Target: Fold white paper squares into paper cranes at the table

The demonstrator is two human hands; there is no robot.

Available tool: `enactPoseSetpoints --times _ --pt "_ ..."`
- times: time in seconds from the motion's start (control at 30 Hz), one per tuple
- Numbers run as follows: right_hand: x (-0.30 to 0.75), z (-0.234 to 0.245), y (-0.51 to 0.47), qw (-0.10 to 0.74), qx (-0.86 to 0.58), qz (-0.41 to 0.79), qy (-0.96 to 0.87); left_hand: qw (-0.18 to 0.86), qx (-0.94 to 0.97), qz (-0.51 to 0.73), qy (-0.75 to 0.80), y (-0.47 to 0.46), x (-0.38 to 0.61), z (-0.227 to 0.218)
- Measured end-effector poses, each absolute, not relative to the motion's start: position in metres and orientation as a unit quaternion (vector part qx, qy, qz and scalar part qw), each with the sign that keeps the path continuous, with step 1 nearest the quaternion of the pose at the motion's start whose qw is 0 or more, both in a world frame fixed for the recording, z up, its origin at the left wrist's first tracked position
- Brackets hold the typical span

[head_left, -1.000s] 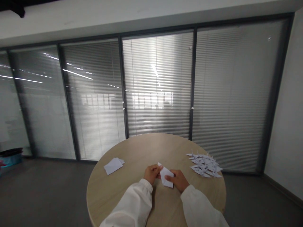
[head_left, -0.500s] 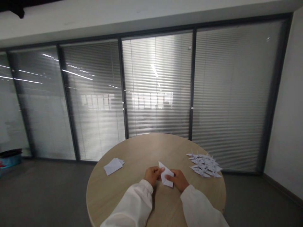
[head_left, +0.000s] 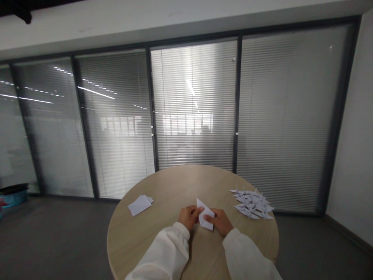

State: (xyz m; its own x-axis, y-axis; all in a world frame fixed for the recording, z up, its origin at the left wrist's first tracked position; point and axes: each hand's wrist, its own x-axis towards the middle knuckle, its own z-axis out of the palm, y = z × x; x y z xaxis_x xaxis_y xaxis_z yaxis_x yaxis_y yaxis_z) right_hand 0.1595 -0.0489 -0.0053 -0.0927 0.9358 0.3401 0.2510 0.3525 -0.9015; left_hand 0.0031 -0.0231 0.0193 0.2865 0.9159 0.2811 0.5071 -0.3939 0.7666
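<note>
While left hand [head_left: 189,216] pinches folded paper [head_left: 204,212] | right hand [head_left: 222,222] grips opposite edge

- 2 arms show at the 6 o'clock edge of the view, each in a long white sleeve.
- The left sleeve [head_left: 163,252] is loose, smooth cloth. It puffs along the forearm with soft folds and has a gathered cuff that closes at the wrist.
- The right sleeve [head_left: 247,254], toward 5 o'clock, is the same plain white cloth. It is equally loose, its cuff drawn in at the wrist.
- Beyond the cuffs, the left hand [head_left: 190,216] and the right hand [head_left: 222,222] are bare.
</note>
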Motion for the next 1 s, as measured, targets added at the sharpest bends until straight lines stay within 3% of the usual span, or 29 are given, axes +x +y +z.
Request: enactPoseSetpoints --times 0.17,0.43,0.7,1.0 --pt "0.16 -0.005 -0.049 0.498 -0.463 0.337 -0.651 0.325 0.747 0.349 0.463 -0.022 0.004 0.016" --pt "0.159 -0.001 -0.052 0.493 -0.433 0.363 -0.662 0.294 0.769 0.346 0.451 -0.027 0.001 0.021" --pt "0.16 0.002 -0.053 0.518 -0.442 0.358 -0.639 0.387 0.753 0.316 0.428 -0.036 0.007 0.023" --pt "0.159 0.005 -0.055 0.507 -0.443 0.379 -0.635 0.291 0.779 0.31 0.461 -0.038 0.006 0.027"
